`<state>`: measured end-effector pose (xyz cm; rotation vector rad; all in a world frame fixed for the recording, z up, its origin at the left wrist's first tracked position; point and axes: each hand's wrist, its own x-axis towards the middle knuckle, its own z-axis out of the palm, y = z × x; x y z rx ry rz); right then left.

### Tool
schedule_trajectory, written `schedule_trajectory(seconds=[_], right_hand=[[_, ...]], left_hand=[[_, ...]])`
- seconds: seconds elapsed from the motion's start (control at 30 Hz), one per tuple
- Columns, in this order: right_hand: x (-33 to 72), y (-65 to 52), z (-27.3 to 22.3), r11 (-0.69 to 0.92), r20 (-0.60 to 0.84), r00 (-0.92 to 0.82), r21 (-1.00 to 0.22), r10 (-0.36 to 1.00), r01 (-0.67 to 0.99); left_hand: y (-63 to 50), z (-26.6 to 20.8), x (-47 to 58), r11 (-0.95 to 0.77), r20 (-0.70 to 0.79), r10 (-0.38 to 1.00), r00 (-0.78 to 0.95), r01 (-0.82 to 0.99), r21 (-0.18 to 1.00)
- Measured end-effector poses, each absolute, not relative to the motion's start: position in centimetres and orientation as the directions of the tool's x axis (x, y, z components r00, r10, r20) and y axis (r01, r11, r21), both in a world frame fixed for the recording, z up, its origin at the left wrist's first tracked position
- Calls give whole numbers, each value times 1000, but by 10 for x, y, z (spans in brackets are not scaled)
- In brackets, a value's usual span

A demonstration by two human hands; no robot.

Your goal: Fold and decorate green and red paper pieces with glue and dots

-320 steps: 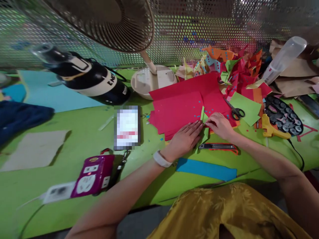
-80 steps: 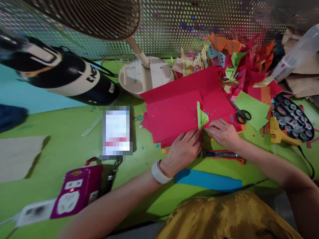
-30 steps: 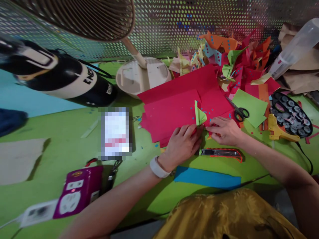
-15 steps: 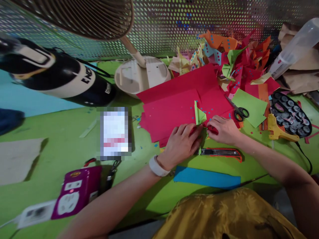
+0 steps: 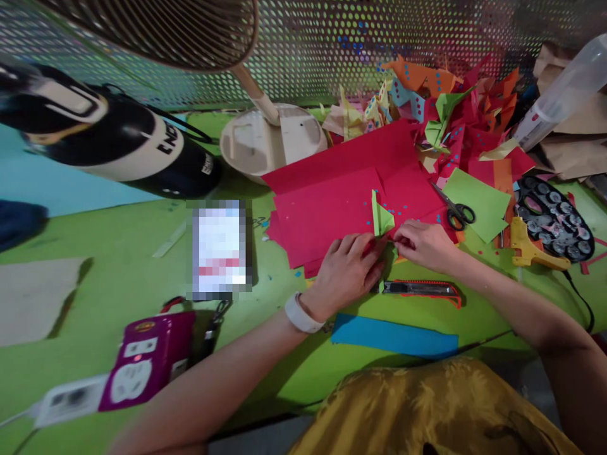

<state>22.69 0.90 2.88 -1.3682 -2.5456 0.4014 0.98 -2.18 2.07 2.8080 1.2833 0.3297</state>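
Working the near end of the folded green paper (image 5: 384,221) w/ both hands; IMO the step is fine folding or fixing at that end, mid-way through. Pos: on the near rt part of the red sheets (image 5: 322,212), lower part hidden under the L hand (image 5: 348,272).

L hand: fingers together, laid over the piece; looks like pressing, can't tell if thumb clamps it. R hand (image 5: 424,243): thumb + index tips drawn in close at the piece's near rt edge; can't tell if they're shut on sth, too small/blurry.

Orientation: long axis approx fore-aft, narrow tip pointing away from the person, leaning slightly L; triangular flap sticks out to the rt. A green bit shows below the L hand, by the cutter (image 5: 422,289), prob. same piece, n/c.

Next move calls for L holding firm, R using light fingertip precision. Risk: thin paper creasing off-line.
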Motion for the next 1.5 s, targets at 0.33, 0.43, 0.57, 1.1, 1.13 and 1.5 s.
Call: schedule_trajectory(seconds=[0.33,0.43,0.57,1.1,1.13,1.5], right_hand=[[220,1,45,731,-2,-732,64,681,680],[219,-1,47,782,17,-789,115,615,612],[223,-1,46,798,61,-805,106,591,594],[227,-15,45,741,143,-731,-24,667,671],[226,-16,45,741,121,-733,-34,670,671],[212,-27,66,642,-349,-618,-59,704,764]], left_hand=[[-21,24,12,-677,220,722,656,736,26],[-21,24,12,-674,222,726,651,738,38],[-21,22,12,-682,230,718,658,730,42],[-21,24,11,-685,200,718,666,728,33],[-21,25,11,-684,196,718,668,729,25],[-22,26,9,-735,215,672,708,673,81]])
